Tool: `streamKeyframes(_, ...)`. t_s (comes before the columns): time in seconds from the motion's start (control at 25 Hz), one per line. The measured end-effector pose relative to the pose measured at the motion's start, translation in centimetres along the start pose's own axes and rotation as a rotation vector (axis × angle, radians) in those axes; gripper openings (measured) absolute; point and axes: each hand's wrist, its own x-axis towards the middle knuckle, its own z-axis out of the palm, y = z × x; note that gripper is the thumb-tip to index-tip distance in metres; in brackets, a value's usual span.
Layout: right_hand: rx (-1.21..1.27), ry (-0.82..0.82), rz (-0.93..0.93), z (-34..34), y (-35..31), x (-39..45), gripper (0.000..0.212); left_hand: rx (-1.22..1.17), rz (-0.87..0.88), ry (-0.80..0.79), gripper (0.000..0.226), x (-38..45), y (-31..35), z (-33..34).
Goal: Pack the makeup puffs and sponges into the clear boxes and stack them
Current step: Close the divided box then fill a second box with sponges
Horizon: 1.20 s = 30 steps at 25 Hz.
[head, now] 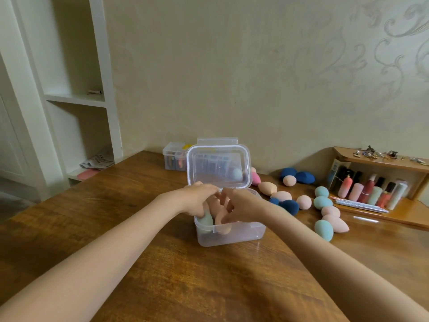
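Both hands inside clear box (232, 235): left hand (199, 201) pressing mint sponge (205, 220), right hand (241, 205) pinching peach sponge (221, 220); best seated upright, leaving room toward 3 o'clock.

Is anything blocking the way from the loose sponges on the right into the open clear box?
Nothing visible does. The clear plastic box has its hinged lid raised, and the loose egg-shaped sponges lie on bare wooden table to its right.

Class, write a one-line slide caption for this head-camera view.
Both hands arrange sponges inside an open clear box on a wooden table.
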Motion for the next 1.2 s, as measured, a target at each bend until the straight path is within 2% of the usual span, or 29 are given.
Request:
streamKeyframes(0.12, -0.029, 0.114, -0.028, 0.8, -0.6, 0.4, 0.026, -0.043, 0.012, -0.016, 0.077, -0.4, 0.2, -0.3)
streamKeyframes(0.2, -0.059, 0.124, -0.031, 1.3, -0.9, 0.6, 0.015, -0.071, 0.010, -0.037, 0.076, -0.6, 0.2, -0.6)
streamKeyframes(0.36, -0.034, 0.092, -0.008, 1.3, -0.8, 0.9, 0.026, -0.062, 0.036, -0.064, 0.072, -0.7, 0.8, -0.9)
streamKeyframes(0.56, 0.077, -0.065, -0.025, -0.9, 0.2, -0.3, 0.021, 0.033, 0.026, 0.105, 0.053, -0.1, 1.1, 0.5)
streamKeyframes(0.6, 0.144, -0.035, -0.006, -1.8, 0.8, -0.7, 0.018, 0.042, 0.021, 0.117, 0.052, 0.0, 1.0, 0.6)
streamKeyframes(0.68, 0.187, 0.178, 0.069, -3.9, 2.8, -1.1, 0.012, 0.091, 0.026, 0.140, 0.053, 0.4, 0.9, 0.7)
streamKeyframes(0.76, 0.028, 0.380, 0.204, -5.4, 6.1, -1.4, 0.013, 0.119, 0.032, 0.162, 0.052, 0.6, 0.8, 1.0)
streamKeyframes(0.84, -0.151, 0.327, 0.350, -5.1, 9.2, -1.7, 0.022, 0.133, 0.032, 0.179, 0.050, 0.8, 0.8, 1.3)
streamKeyframes(0.96, -0.212, 0.143, 0.459, -2.1, 12.0, -1.9, 0.036, 0.144, 0.031, 0.190, 0.048, 0.6, 1.0, 1.4)
streamKeyframes(1.04, -0.177, 0.174, 0.474, -1.5, 12.4, -2.0, 0.037, 0.134, 0.027, 0.187, 0.048, 0.5, 1.0, 1.4)
streamKeyframes(1.12, -0.164, 0.279, 0.462, -2.9, 11.7, -2.2, 0.034, 0.134, 0.026, 0.192, 0.048, 0.5, 0.9, 1.4)
streamKeyframes(1.2, -0.167, 0.348, 0.388, -5.3, 10.2, -2.3, 0.032, 0.147, 0.029, 0.200, 0.049, 0.6, 0.9, 1.4)
